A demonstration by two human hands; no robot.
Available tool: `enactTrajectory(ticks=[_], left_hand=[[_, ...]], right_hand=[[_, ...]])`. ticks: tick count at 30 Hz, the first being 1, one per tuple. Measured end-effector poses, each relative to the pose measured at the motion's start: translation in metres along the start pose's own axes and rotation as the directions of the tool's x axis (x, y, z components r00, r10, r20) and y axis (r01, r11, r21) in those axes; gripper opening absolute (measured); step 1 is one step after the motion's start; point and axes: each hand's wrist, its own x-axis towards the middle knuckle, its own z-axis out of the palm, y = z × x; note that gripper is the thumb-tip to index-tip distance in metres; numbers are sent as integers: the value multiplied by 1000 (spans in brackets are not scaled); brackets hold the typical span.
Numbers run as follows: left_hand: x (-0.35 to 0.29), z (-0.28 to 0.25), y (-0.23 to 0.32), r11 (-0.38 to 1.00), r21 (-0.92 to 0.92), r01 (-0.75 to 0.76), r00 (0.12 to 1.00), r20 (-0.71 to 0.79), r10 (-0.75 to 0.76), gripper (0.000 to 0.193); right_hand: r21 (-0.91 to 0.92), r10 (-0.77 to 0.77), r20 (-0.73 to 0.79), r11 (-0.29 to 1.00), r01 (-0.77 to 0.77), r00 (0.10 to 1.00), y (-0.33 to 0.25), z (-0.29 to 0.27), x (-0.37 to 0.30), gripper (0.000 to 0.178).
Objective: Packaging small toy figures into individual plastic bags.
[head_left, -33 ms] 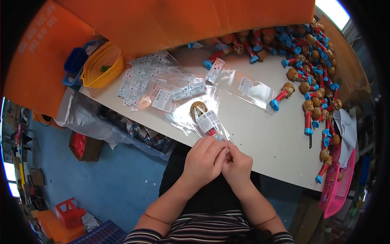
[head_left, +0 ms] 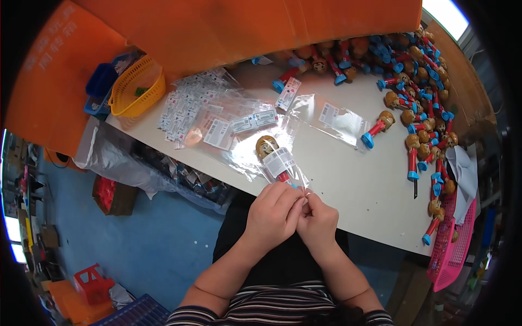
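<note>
At the table's near edge, my left hand and my right hand meet, both closed in a pinch on the near end of a clear plastic bag. Inside that bag lies a candy-dispenser-like toy figure with a brown round head, red stem and blue foot; a white printed label covers its middle. Its head points away from me, and my fingers hide the bag's end. Beyond it, flat clear bags with labels lie in a stack, with printed packets on top.
One labelled bag lies apart, beside a loose figure. Many more figures heap along the right and back, below an orange panel. A yellow basket stands at the left, a pink basket at the right edge.
Both hands keep their pinch in nearly the same place. The bagged figure and the bag around it have shifted very slightly.
</note>
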Motion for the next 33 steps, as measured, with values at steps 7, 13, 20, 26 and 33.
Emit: enactTrajectory(ticks=[7,13,20,26,33], left_hand=[[-3,1,1,995,-75,59,997,-53,-63,11],[-3,-3,-5,992,-84,89,993,-64,-95,9],[-6,-5,-12,990,-113,79,993,-76,-88,9],[-8,-5,-10,992,-99,73,996,-48,-78,8],[-8,-5,-9,997,-56,57,997,-56,-60,9]], right_hand=[[353,452,377,737,-577,808,-12,-16,-3,21],[472,434,771,103,-876,466,-9,-40,18,27],[3,127,106,992,-128,986,-23,-28,-11,29],[-217,-330,91,914,342,940,-10,-28,6,30],[-263,-513,234,785,561,826,1,-25,10,29]])
